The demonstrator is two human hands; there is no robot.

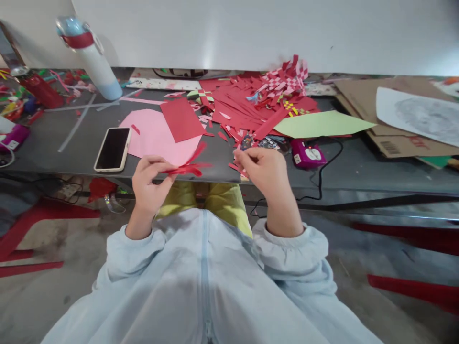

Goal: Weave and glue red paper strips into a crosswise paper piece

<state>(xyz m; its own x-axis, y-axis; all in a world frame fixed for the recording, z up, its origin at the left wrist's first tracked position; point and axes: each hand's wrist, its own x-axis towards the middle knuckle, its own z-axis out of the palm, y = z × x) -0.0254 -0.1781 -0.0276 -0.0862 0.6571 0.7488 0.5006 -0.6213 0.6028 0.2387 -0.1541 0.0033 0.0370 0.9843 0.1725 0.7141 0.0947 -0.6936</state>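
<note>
Red paper strips [191,168] fan out from the fingers of my left hand [150,181], pinched between thumb and fingertips at the table's front edge. My right hand [265,168] is closed with thumb and fingers pressed together; whatever they hold is too small to make out. Small red and pink paper scraps [234,134] lie just beyond it. A pink paper sheet [154,134] rests on the table behind my left hand, with a red paper rectangle [182,119] overlapping it. Farther back is a heap of red strips [240,105] with a pink-and-red woven paper piece [290,76].
A phone [113,150] lies at left, near a standing white-and-blue bottle [96,67]. Right of my right hand are a purple box [308,154] with a black cable, a pale green sheet [322,125] and stacked cardboard [358,102]. Red stools [46,210] stand below.
</note>
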